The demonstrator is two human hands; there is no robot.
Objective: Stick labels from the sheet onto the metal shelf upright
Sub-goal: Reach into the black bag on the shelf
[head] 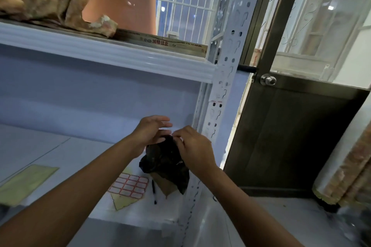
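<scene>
Both hands meet in front of the shelf, just left of the metal upright [218, 110]. The left hand [149, 132] has its fingers loosely spread, grasping nothing visible. The right hand [193, 147] draws its fingertips together where the hands touch, perhaps pinching a peeled label, but blur hides it and I cannot tell. The label sheet [130, 186] lies on the near shelf board beside a pen [154, 192], under a crumpled black bag [166, 164]. A label passed between fingers could fold onto itself or cling to skin. Pressed askew, it would bridge the upright's slots and lift.
</scene>
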